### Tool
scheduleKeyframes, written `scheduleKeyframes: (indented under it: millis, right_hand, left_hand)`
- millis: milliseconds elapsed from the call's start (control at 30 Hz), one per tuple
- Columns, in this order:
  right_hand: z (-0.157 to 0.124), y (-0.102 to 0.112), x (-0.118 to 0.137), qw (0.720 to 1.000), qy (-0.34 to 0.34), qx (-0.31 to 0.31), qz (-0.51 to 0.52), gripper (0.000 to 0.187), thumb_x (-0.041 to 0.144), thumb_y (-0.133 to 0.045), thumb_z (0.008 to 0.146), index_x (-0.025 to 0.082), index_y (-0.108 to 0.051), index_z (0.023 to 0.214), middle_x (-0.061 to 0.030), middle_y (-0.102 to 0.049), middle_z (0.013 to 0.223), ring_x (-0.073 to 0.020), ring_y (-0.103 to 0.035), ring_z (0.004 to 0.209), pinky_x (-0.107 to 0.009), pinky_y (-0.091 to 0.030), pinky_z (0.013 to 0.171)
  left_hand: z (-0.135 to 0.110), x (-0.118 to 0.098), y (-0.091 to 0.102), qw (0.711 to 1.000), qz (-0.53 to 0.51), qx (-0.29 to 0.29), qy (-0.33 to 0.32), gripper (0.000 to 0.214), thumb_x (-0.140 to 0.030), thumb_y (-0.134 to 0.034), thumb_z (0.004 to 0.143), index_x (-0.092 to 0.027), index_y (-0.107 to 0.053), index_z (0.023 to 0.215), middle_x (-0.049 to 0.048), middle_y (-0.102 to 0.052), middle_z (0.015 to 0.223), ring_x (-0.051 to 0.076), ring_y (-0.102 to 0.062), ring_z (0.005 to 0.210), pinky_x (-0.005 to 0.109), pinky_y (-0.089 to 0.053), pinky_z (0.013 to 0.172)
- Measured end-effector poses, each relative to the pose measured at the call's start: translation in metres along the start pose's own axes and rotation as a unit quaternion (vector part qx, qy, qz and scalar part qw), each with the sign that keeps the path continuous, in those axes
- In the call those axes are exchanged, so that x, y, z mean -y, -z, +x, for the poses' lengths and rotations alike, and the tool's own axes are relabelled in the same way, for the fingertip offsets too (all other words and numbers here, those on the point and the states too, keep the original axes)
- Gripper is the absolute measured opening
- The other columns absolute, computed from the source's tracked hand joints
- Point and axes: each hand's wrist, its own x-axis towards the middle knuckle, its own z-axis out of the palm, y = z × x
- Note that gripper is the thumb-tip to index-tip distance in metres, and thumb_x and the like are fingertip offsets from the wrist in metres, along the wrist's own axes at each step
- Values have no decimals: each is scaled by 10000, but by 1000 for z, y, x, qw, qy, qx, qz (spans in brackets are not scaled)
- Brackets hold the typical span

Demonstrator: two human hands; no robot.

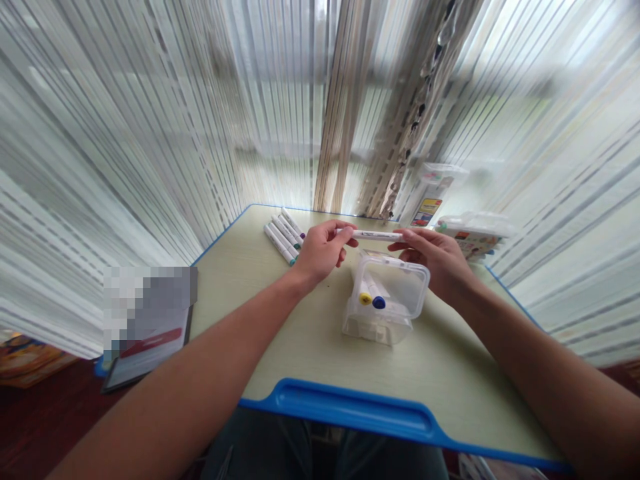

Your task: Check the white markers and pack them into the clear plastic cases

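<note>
A white marker (377,236) is held level between both hands, above and behind a clear plastic box. My left hand (327,247) pinches its left end between thumb and fingers. On the right end, my right hand (433,257) has a similar closed grip. The clear plastic box (377,330) stands on the table with its lid (420,293) raised. Inside lie a yellow-ended marker (365,298) and a blue-ended marker (379,303). Left of my left hand, several white markers (281,241) with green, teal and purple ends rest side by side.
The pale table (300,347) has a blue rim and a blue pen tray (350,408) along its front edge. Two clear cases, one upright (429,200) and one low (473,237), stand at the back right. A dark-edged tablet (155,340) lies at the left. String curtains (280,100) hang behind.
</note>
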Motion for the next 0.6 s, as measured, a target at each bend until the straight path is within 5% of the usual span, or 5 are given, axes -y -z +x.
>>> scheduleKeyframes:
  millis: [167,600]
  right_hand:
    - [-3,-4,7,1000,-18,9,11,243,363,-703,777,164,-731,913,-78,-730,762,-112,-576,485,-223,-409,434]
    - [0,0,-4,999,19,10,-38,304,352,-863,617,174,-744,833,-50,-725,721,-82,-519,465,-224,-417,443]
  left_hand:
    - [-2,-5,0,999,-34,-20,33,230,-234,-441,940,-131,-645,922,43,-662,756,54,-488,435,181,-368,401]
    - [-2,3,2,997,68,0,-32,200,-289,-725,761,-130,-654,861,-21,-569,596,56,-445,440,174,-329,403]
